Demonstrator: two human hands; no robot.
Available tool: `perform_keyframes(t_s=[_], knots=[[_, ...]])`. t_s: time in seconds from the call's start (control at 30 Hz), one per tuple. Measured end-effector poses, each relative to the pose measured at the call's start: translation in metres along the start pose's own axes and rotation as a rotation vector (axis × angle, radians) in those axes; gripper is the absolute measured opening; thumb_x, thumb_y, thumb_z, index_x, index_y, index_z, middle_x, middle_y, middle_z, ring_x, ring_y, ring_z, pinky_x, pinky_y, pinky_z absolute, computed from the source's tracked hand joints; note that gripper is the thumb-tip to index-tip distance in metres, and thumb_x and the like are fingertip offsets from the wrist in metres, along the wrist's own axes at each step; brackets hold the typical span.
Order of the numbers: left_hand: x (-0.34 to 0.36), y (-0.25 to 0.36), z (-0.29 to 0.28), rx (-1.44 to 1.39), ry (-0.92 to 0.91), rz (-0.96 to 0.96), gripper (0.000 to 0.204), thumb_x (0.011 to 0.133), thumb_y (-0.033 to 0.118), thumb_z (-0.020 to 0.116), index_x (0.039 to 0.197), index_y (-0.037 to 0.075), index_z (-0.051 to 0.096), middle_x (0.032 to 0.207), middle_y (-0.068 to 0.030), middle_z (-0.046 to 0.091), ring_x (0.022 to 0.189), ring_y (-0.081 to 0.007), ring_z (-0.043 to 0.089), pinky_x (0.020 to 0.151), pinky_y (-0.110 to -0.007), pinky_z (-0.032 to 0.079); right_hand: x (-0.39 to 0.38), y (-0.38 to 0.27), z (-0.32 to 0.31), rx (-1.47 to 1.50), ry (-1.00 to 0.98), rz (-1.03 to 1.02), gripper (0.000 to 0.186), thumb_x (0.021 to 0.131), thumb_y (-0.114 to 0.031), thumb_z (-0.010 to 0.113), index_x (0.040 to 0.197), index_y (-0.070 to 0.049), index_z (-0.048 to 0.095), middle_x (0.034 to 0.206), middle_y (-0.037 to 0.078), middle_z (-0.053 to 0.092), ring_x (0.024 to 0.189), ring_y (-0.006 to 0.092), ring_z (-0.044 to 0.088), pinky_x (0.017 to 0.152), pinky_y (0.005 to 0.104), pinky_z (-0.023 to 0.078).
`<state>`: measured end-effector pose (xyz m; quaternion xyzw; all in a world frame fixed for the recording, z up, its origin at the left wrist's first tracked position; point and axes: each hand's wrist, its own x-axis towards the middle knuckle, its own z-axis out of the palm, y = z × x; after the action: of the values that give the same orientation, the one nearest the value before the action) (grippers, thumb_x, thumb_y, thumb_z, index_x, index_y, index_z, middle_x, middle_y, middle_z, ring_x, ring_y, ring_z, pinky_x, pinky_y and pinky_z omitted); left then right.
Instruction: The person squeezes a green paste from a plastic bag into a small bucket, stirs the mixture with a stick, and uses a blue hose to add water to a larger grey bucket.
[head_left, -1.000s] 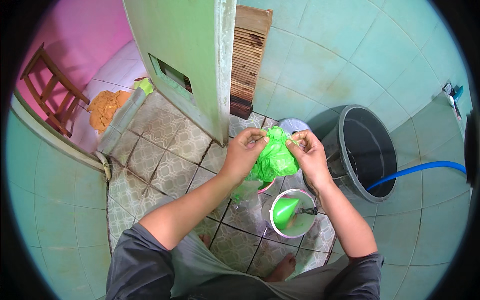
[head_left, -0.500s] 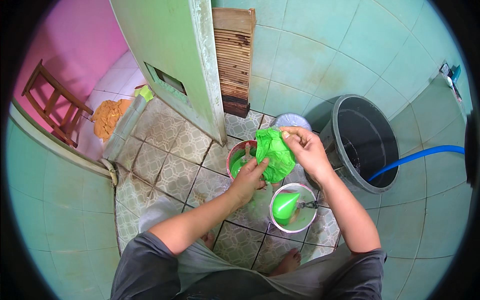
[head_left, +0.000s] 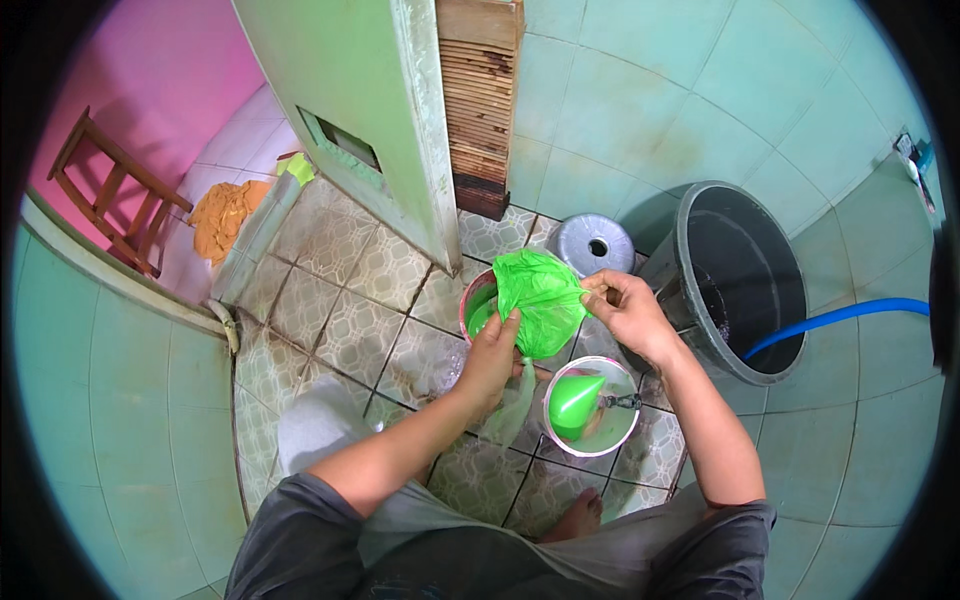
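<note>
A crumpled bright green plastic bag (head_left: 540,310) is stretched between my two hands above the floor. My left hand (head_left: 488,368) pinches its lower left edge, and a pale see-through strip (head_left: 512,405) dangles below those fingers. The fingertips of my right hand (head_left: 632,312) grip a pulled-out corner at the bag's right side. Partly hidden behind the bag is a red-rimmed bucket (head_left: 466,312) with green inside. Below my hands stands a white bucket (head_left: 634,425) holding a glossy green cone-shaped thing (head_left: 575,405), with a dark piece at its tip.
A large dark bin (head_left: 682,290) with a blue hose (head_left: 850,312) stands at right. Behind the bag sits a round grey stool-like thing (head_left: 594,242). A green door (head_left: 350,90) and a slatted wooden board (head_left: 480,110) are at the back. Orange cloth (head_left: 225,215) lies beyond the doorway.
The green bag has been spread wider and shifted slightly left. My right hand has moved down and right, drawing out a corner. The pale strip now hangs in plain view.
</note>
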<state>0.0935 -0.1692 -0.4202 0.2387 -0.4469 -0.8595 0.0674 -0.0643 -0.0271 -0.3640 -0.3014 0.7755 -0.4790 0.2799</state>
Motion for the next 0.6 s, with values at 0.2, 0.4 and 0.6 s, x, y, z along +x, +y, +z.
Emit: perform_keyframes(t_s=[0.2,0.4,0.6], knots=[[-0.006,-0.032,0.001,-0.233,0.055,-0.146,0.04,0.105,0.034,0.033,0.134,0.006,0.036,0.124,-0.0155,0.057,0.098,-0.0321,0.067,0.064,-0.042,0.061,0.009,0.015,0.014,-0.09,0.03,0.041,0.015,0.088,-0.01,0.065,0.1,-0.001,0.068,0.075,0.0,0.061,0.067,0.0068,0.052,0.063,0.0244,0.045],[0.003,-0.076,0.005,-0.503,0.109,-0.243,0.041,0.105,0.035,0.031,0.133,0.005,0.035,0.119,-0.0178,0.058,0.091,-0.0346,0.068,0.064,-0.042,0.06,0.025,0.023,0.028,-0.254,0.031,0.055,0.015,0.083,-0.01,0.067,0.094,0.0,0.071,0.075,0.005,0.065,0.067,0.0101,0.055,0.066,0.0281,0.048],[0.011,-0.087,0.002,-0.705,0.082,-0.363,0.043,0.104,0.039,0.03,0.127,0.004,0.041,0.106,-0.0171,0.06,0.08,-0.0315,0.068,0.071,-0.044,0.059,0.042,0.01,0.051,-0.547,0.059,-0.021,0.016,0.081,-0.008,0.067,0.094,0.0,0.071,0.087,0.017,0.069,0.078,0.0275,0.067,0.074,0.0344,0.052]])
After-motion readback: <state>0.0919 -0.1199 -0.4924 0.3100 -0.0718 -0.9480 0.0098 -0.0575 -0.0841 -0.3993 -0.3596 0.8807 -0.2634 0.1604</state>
